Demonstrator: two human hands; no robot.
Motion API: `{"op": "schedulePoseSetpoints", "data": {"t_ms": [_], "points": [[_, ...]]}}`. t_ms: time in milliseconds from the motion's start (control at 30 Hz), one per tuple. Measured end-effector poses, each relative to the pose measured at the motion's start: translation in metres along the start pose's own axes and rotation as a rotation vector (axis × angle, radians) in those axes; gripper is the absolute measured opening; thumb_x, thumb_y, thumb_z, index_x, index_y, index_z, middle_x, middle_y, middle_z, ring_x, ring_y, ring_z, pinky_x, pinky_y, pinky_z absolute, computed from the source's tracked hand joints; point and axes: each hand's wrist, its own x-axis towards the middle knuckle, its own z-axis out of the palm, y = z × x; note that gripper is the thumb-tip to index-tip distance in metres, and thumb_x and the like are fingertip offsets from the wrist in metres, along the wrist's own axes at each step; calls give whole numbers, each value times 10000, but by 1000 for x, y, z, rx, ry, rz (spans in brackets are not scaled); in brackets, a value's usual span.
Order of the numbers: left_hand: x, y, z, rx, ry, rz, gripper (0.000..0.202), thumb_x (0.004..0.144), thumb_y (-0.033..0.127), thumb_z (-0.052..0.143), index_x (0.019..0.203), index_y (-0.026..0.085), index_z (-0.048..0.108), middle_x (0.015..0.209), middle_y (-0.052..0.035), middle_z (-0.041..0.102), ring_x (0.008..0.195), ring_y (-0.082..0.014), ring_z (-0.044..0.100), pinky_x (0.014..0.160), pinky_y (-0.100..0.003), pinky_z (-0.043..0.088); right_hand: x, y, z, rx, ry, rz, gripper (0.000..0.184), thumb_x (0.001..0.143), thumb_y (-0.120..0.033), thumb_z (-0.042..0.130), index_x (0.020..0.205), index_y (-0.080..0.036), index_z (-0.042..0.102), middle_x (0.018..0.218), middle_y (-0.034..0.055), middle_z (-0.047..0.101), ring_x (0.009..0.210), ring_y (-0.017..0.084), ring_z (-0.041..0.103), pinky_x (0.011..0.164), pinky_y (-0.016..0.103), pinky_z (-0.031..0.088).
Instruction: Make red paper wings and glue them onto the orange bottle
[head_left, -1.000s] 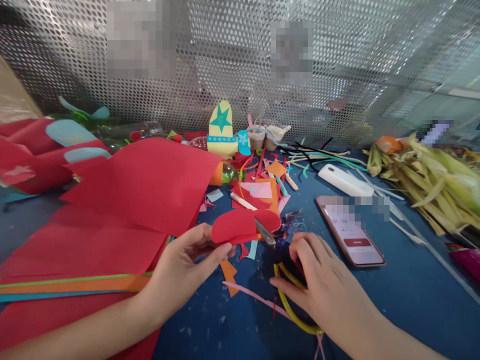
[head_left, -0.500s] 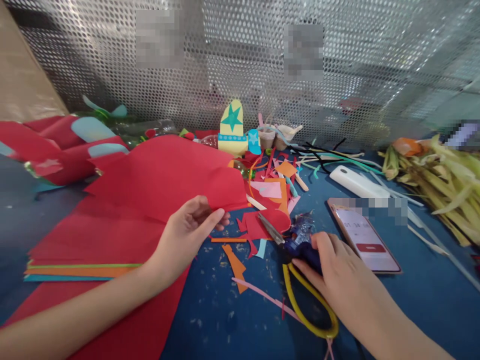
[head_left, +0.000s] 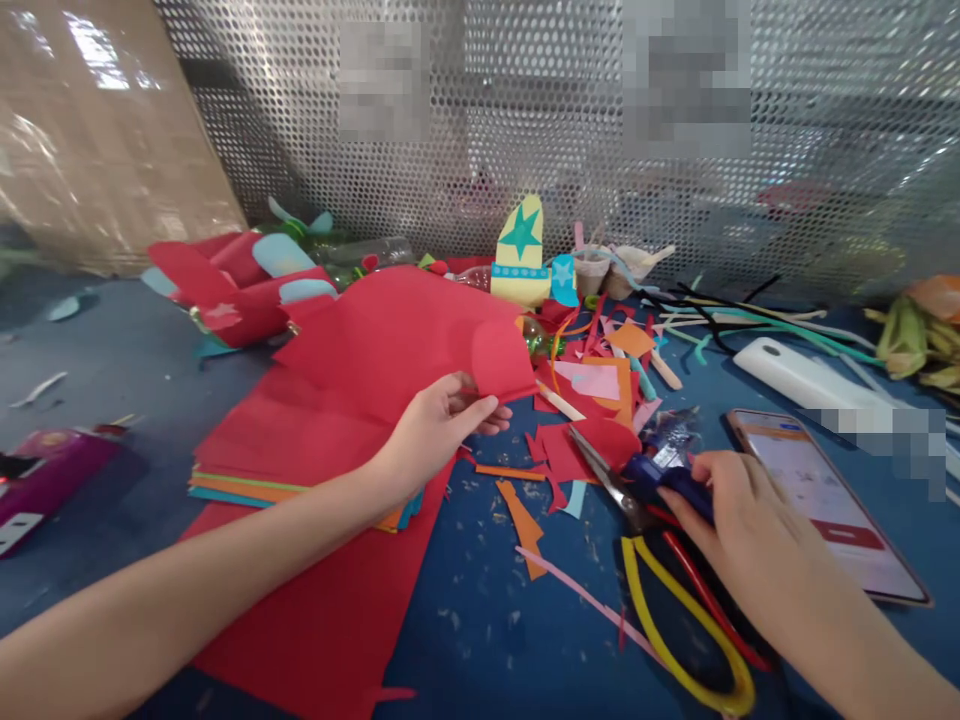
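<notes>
Left hand [head_left: 446, 420] has the small curled red paper piece [head_left: 502, 355] pinched between thumb and fingers, up at the right edge of the big red sheet [head_left: 390, 335], just left of the jumbled paper scraps [head_left: 600, 380]! Over on the right, the right hand [head_left: 750, 520] is closed around the handle of a dark blue tool [head_left: 686, 487], the phone [head_left: 840, 520] lying just beyond it. Between the two hands, scissors [head_left: 636, 513] rest on the blue table [head_left: 472, 630], blades pointing away across a red offcut [head_left: 556, 453], yellow and red handles toward the person.
</notes>
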Motion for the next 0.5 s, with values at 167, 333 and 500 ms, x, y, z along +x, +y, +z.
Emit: {"op": "schedulePoseSetpoints", "data": {"t_ms": [167, 333, 500], "points": [[4, -5, -3, 298, 17, 141, 105, 810, 255, 546, 768, 175, 493, 734, -3, 624, 713, -146, 653, 717, -291, 546, -2, 5, 7, -30, -30, -45, 400, 975, -448, 189, 864, -166, 450, 786, 116, 569, 692, 246, 602, 592, 351, 477], [3, -3, -6, 496, 58, 216, 112, 822, 283, 564, 864, 181, 545, 768, -2, 617, 716, -151, 594, 712, -293, 486, 1, 2, -3, -76, -29, -46, 460, 964, -474, 203, 910, -119, 491, 825, 150, 588, 710, 273, 601, 587, 376, 481], [4, -4, -11, 966, 113, 433, 209, 819, 276, 605, 965, 193, 481, 794, -7, 603, 803, -197, 583, 801, -357, 472, 6, -9, -16, 89, 24, -81, 344, 955, -394, 338, 1025, -128, 545, 1000, 162, 597, 926, 295, 571, 781, 444, 487]]}}
